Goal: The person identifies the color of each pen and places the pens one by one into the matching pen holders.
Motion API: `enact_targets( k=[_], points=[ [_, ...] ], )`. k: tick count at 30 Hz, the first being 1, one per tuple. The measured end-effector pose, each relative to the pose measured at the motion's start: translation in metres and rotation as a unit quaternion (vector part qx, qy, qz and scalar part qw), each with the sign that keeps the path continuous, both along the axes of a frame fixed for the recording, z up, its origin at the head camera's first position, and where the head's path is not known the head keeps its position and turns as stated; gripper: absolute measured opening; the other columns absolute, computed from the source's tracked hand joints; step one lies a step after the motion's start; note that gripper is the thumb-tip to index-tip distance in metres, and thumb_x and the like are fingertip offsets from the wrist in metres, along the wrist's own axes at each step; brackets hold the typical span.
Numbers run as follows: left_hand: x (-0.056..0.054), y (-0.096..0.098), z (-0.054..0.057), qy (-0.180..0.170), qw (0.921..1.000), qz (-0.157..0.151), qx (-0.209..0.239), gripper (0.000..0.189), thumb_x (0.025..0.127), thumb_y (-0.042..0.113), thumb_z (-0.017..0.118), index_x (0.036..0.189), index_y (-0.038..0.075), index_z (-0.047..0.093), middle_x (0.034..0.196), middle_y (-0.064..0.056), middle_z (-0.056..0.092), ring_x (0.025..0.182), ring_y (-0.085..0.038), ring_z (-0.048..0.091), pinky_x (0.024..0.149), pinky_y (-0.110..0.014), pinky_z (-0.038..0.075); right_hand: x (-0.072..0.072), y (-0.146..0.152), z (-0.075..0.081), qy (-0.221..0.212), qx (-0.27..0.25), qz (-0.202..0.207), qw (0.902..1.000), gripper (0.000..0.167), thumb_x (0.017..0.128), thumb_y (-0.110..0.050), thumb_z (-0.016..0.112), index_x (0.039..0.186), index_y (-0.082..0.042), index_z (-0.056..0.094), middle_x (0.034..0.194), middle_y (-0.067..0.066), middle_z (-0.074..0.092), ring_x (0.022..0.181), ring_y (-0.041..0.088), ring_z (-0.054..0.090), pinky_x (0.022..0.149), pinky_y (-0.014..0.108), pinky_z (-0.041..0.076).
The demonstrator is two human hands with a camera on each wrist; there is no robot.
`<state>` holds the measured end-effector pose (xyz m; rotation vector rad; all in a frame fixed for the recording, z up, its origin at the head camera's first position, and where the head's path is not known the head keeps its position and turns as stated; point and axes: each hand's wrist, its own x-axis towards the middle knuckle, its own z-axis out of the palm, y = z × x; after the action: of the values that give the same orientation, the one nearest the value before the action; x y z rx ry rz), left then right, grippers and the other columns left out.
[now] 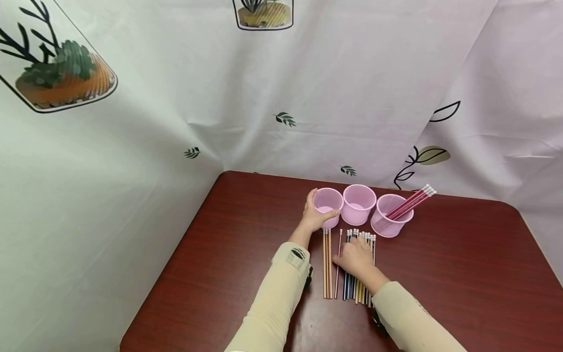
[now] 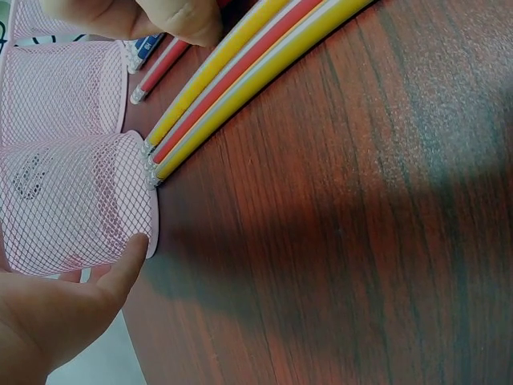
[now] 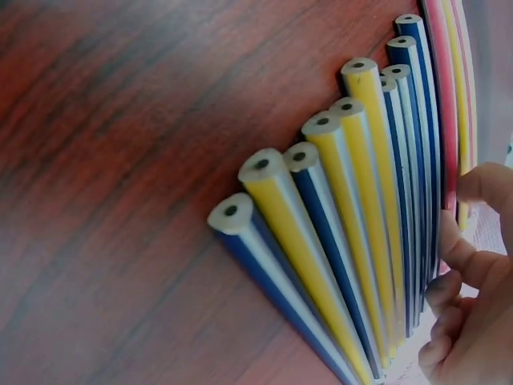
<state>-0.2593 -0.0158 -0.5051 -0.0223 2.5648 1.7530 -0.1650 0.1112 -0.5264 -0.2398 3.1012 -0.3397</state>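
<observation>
My left hand (image 1: 313, 215) grips the leftmost pink mesh cup (image 2: 72, 200), thumb along its near side and fingers round the far side. Just below that cup lie several yellow and red pencils (image 1: 327, 264), side by side. A single red pencil (image 1: 340, 239) lies to their right, and my right hand (image 1: 357, 255) pinches it between thumb and index finger. The other right fingers are curled over the row of blue and yellow pencils (image 3: 321, 184), hiding part of that row in the head view.
A middle pink cup (image 1: 358, 199) stands beside the held one. The right pink cup (image 1: 390, 230) contains several red pencils (image 1: 411, 203) leaning right. Cups and pencils are on a dark red wooden table (image 1: 475, 264), with a patterned white cloth (image 1: 264, 98) behind.
</observation>
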Motion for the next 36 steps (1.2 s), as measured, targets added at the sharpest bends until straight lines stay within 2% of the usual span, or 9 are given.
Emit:
enact_targets(
  k=[8, 16, 25, 33, 36],
  points=[
    [0.0, -0.001, 0.001, 0.0, 1.0, 0.002, 0.001, 0.095, 0.065, 0.027, 0.085, 0.14, 0.026, 0.027, 0.136, -0.014, 0.037, 0.121, -0.033, 0.039, 0.097, -0.046, 0.033, 0.002, -0.006, 0.004, 0.0, -0.004, -0.018, 0.9998, 0.036, 0.07, -0.035, 0.068, 0.054, -0.005, 0.057, 0.069, 0.013, 0.054, 0.078, 0.034, 0.046, 0.067, 0.046, 0.041],
    [0.002, 0.0, 0.003, -0.005, 1.0, -0.001, 0.004, 0.095, 0.066, 0.027, 0.084, 0.141, 0.026, 0.027, 0.137, -0.014, 0.038, 0.121, -0.033, 0.039, 0.097, -0.046, 0.033, 0.003, -0.008, 0.001, 0.009, -0.017, -0.039, 0.999, 0.04, 0.068, -0.038, 0.069, 0.05, -0.006, 0.055, 0.067, 0.013, 0.055, 0.075, 0.035, 0.046, 0.072, 0.046, 0.038],
    [0.002, 0.0, 0.004, -0.003, 1.0, -0.002, 0.008, 0.095, 0.066, 0.026, 0.084, 0.141, 0.027, 0.027, 0.136, -0.014, 0.038, 0.121, -0.034, 0.038, 0.097, -0.047, 0.033, -0.001, -0.002, 0.005, 0.0, -0.089, -0.067, 0.9938, 0.039, 0.07, -0.036, 0.067, 0.044, -0.013, 0.048, 0.055, 0.004, 0.048, 0.066, 0.029, 0.046, 0.061, 0.043, 0.039],
    [0.003, -0.001, 0.003, -0.005, 1.0, -0.002, 0.007, 0.094, 0.066, 0.027, 0.084, 0.141, 0.026, 0.027, 0.137, -0.015, 0.037, 0.122, -0.036, 0.035, 0.097, -0.05, 0.032, -0.002, 0.003, 0.011, 0.0, -0.136, -0.079, 0.9875, 0.03, 0.07, -0.031, 0.065, 0.049, -0.015, 0.049, 0.05, -0.002, 0.046, 0.06, 0.024, 0.045, 0.062, 0.038, 0.039],
    [0.002, -0.001, 0.002, -0.006, 1.0, -0.002, 0.007, 0.095, 0.067, 0.027, 0.084, 0.142, 0.025, 0.026, 0.138, -0.015, 0.036, 0.122, -0.036, 0.036, 0.097, -0.05, 0.032, -0.001, 0.006, 0.016, -0.003, -0.16, -0.088, 0.9833, 0.025, 0.069, -0.027, 0.064, 0.053, -0.015, 0.05, 0.053, -0.003, 0.047, 0.057, 0.02, 0.046, 0.058, 0.036, 0.039]
  ],
)
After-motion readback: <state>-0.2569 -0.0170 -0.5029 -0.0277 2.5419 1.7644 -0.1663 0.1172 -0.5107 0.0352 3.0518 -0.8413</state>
